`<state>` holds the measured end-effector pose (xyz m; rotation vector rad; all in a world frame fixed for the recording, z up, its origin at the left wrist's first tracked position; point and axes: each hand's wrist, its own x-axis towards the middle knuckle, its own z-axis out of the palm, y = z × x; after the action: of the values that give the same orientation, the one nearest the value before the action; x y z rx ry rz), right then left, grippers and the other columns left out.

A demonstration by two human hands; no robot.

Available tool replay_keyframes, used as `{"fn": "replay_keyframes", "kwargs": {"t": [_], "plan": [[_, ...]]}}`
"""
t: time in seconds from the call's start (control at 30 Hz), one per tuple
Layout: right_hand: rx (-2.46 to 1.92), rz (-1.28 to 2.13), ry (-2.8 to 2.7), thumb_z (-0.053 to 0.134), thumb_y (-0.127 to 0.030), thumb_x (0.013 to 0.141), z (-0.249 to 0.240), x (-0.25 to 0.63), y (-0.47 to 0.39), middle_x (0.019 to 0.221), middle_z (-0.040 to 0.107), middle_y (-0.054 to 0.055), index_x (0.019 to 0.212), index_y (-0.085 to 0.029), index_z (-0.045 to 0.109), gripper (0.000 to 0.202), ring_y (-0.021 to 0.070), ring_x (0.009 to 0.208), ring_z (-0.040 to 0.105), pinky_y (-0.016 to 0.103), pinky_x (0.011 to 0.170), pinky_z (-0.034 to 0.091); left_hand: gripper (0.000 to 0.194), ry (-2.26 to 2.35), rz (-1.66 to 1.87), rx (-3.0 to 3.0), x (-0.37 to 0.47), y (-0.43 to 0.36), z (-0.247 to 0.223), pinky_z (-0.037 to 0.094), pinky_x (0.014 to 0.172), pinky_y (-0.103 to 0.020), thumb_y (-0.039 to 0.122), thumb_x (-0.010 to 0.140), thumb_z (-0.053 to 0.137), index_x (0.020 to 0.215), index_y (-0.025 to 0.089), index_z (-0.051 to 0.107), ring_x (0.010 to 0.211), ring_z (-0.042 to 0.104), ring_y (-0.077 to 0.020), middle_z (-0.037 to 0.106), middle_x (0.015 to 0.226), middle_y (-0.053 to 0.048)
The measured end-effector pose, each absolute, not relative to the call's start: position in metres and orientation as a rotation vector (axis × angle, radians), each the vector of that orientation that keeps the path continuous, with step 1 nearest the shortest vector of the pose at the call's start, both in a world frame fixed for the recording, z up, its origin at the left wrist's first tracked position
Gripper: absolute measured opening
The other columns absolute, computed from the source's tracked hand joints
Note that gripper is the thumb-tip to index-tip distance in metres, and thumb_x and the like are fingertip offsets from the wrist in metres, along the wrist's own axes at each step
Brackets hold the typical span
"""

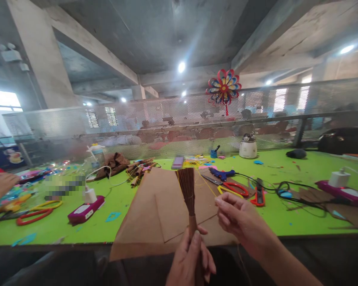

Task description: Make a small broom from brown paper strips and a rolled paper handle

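My left hand (189,256) is wrapped round the lower part of a brown fringed bundle (186,188), which looks like a small hand broom. Its thin strips point up and away from me, and the handle end is partly hidden by my fingers. To the right of it, my right hand (238,218) is closed in a pinch on a thin yellow thread (209,186). That thread runs from the fingertips toward the far side of the bundle; where it ends is unclear. Beneath both hands lies a large sheet of brown paper (143,214), overhanging the near table edge.
Right of the paper are red-and-yellow-handled scissors (234,188), a blue glue gun (222,173), a red utility knife (259,193) and black cable. Purple power strips (86,209) sit at both sides. Brown paper rolls (140,171) lie behind. Another person's hand (1,186) is at far left.
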<state>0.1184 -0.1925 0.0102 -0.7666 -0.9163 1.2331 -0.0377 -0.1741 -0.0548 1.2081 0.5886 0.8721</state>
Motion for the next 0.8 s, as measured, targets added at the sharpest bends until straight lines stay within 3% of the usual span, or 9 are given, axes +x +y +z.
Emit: {"fn": "replay_keyframes", "kwargs": {"t": [0.1, 0.17, 0.27, 0.37, 0.5, 0.63, 0.8], "plan": [[-0.902, 1.166, -0.965, 0.068, -0.044, 0.075, -0.010, 0.113, -0.192, 0.046, 0.042, -0.008, 0.069, -0.015, 0.052, 0.034, 0.0020, 0.040, 0.025, 0.015, 0.039, 0.015, 0.051, 0.603, 0.945, 1.168, -0.036, -0.175, -0.053, 0.047, 0.060, -0.026, 0.060, 0.079, 0.052, 0.103, 0.015, 0.053, 0.076, 0.061, -0.0187, 0.063, 0.078, -0.007], [-0.976, 1.135, -1.014, 0.066, -0.050, 0.074, -0.022, 0.107, -0.194, 0.046, 0.044, -0.007, 0.070, -0.015, 0.053, 0.037, 0.0028, 0.039, 0.028, 0.015, 0.038, 0.018, 0.051, 0.631, 1.004, 1.135, -0.036, -0.177, -0.050, 0.049, 0.077, -0.033, 0.057, 0.078, 0.056, 0.105, 0.015, 0.057, 0.094, 0.060, -0.0233, 0.064, 0.097, -0.011], [-1.089, 1.017, -1.156, 0.059, -0.053, 0.078, -0.038, 0.097, -0.199, 0.047, 0.048, -0.004, 0.074, -0.015, 0.059, 0.039, 0.0046, 0.037, 0.034, 0.016, 0.036, 0.024, 0.048, 0.673, 1.026, 1.084, -0.035, -0.181, -0.041, 0.043, 0.091, -0.038, 0.053, 0.078, 0.059, 0.109, 0.016, 0.059, 0.101, 0.058, -0.0247, 0.063, 0.107, -0.011], [-1.131, 0.702, -1.346, 0.052, -0.041, 0.086, -0.054, 0.087, -0.205, 0.056, 0.057, 0.000, 0.076, -0.016, 0.062, 0.029, 0.0086, 0.044, 0.049, 0.018, 0.042, 0.038, 0.043, 0.691, 1.045, 1.014, -0.034, -0.184, -0.034, 0.040, 0.094, -0.036, 0.052, 0.078, 0.059, 0.103, 0.017, 0.062, 0.101, 0.058, -0.0238, 0.065, 0.107, -0.011], [-1.014, 0.235, -1.584, 0.050, -0.020, 0.087, -0.078, 0.079, -0.212, 0.073, 0.067, 0.004, 0.083, -0.018, 0.062, 0.013, 0.0139, 0.066, 0.065, 0.019, 0.064, 0.049, 0.040, 0.625, 1.061, 0.924, -0.032, -0.183, -0.031, 0.042, 0.088, -0.034, 0.050, 0.078, 0.060, 0.099, 0.015, 0.059, 0.090, 0.061, -0.0210, 0.067, 0.094, -0.010], [-0.986, 0.139, -1.692, 0.044, -0.015, 0.088, -0.095, 0.076, -0.217, 0.075, 0.068, 0.004, 0.093, -0.019, 0.059, 0.017, 0.0133, 0.065, 0.066, 0.017, 0.063, 0.050, 0.034, 0.594, 1.051, 0.900, -0.032, -0.184, -0.030, 0.043, 0.072, -0.025, 0.048, 0.084, 0.054, 0.093, 0.015, 0.056, 0.077, 0.058, -0.0152, 0.055, 0.065, -0.001], [-1.030, 0.187, -1.901, 0.044, -0.017, 0.088, -0.090, 0.086, -0.224, 0.071, 0.065, 0.005, 0.081, -0.019, 0.062, 0.020, 0.0139, 0.066, 0.063, 0.019, 0.063, 0.051, 0.036, 0.719, 1.083, 1.030, -0.033, -0.180, -0.033, 0.034, 0.052, -0.019, 0.049, 0.087, 0.047, 0.105, 0.018, 0.049, 0.052, 0.044, -0.0073, 0.040, 0.059, 0.007]]}}
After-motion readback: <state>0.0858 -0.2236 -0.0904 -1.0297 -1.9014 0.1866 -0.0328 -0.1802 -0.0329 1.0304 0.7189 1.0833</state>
